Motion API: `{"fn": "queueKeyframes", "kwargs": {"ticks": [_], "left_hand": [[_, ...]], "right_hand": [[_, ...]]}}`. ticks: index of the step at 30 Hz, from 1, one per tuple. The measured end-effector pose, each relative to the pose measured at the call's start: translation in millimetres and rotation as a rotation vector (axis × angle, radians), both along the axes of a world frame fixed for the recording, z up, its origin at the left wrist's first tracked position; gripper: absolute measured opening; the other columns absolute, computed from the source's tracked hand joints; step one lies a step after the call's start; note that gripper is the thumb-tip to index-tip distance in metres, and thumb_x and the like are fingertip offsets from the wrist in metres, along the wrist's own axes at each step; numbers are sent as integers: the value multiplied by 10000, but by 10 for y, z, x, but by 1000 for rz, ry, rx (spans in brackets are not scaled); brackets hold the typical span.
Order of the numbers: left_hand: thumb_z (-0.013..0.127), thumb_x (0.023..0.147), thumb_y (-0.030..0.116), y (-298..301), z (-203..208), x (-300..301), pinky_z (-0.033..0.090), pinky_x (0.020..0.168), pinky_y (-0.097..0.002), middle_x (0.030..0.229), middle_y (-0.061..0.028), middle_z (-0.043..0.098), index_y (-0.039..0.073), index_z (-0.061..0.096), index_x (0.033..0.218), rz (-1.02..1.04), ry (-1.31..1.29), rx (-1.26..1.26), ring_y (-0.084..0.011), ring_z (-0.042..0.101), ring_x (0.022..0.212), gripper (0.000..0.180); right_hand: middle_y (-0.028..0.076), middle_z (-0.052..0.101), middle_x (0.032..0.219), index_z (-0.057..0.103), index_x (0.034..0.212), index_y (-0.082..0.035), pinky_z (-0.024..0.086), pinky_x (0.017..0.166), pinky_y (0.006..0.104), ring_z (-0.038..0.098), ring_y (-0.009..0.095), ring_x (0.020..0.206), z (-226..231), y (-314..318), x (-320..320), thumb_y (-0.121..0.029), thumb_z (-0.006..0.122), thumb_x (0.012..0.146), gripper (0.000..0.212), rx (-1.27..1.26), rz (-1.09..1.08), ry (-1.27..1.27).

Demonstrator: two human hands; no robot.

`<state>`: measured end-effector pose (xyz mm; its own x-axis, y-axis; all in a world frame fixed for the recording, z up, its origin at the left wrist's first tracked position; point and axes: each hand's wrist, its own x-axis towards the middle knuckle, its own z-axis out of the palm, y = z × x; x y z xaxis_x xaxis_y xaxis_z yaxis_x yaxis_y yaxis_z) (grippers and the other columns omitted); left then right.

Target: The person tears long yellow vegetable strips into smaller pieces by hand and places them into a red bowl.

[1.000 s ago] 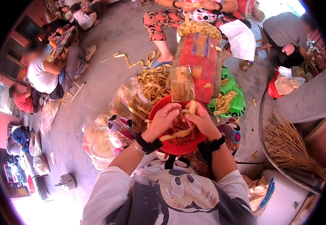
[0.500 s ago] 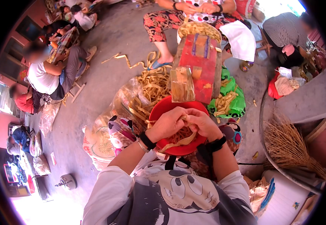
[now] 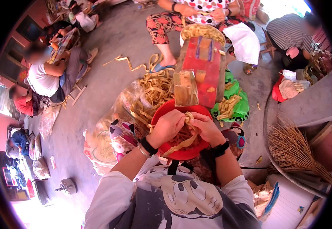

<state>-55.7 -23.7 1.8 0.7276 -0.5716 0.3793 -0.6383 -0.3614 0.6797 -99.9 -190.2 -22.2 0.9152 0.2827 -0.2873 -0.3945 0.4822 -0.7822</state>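
Over a red bowl (image 3: 184, 155) on my lap, both my hands pinch one flat yellowish strip (image 3: 185, 145). My left hand (image 3: 168, 125) is closed at the fingertips on a small folded or knotted part of it. On the other side of that knot, my right hand (image 3: 207, 129) has its thumb and fingers closed on the strip too. The strip's tail hangs down across the bowl. More strip pieces lie inside the bowl, partly hidden by my hands.
Beyond the bowl stands a red wooden bench (image 3: 200, 82) with a worn block. Loose strips (image 3: 156, 86) pile on plastic at its left. A green bag (image 3: 240, 100) with short pieces lies at its right. A broom (image 3: 293, 147) is at the right. A co-worker (image 3: 204, 9) sits opposite.
My fingertips have shifted around the knot, which now shows more clearly between them. My hands remain over the bowl. The co-worker's hands opposite have moved apart.
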Motion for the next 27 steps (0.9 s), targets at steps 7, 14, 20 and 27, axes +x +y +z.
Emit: {"fn": "queueKeyframes", "kwargs": {"ticks": [7,14,20,27], "left_hand": [[496,845,153,107,-120,43,434,538,-275,667,-69,518,16,503,804,47,243,39,-182,520,574,143],[462,868,167,267,-15,49,418,519,-249,635,-39,507,22,467,781,113,783,-105,-100,515,579,170],[459,868,154,250,-8,39,411,520,-240,623,-39,487,23,453,766,37,588,-30,-106,476,553,166],[461,871,160,251,-45,-31,402,529,-207,661,-10,496,39,467,802,22,747,-142,-82,475,580,140]], "right_hand": [[-13,519,711,535,1013,-21,391,496,177,456,50,579,94,31,-20,-135,477,845,211,-27,-21,117],[-9,484,640,558,952,4,314,434,166,407,40,495,75,-134,-11,-107,463,802,210,-288,-1,99],[-25,463,612,560,877,0,312,422,165,403,33,487,150,-26,2,-160,510,825,176,-307,92,-32],[-48,429,544,568,762,-11,272,413,157,356,19,444,86,-99,-3,-161,526,821,167,-166,22,39]]}}
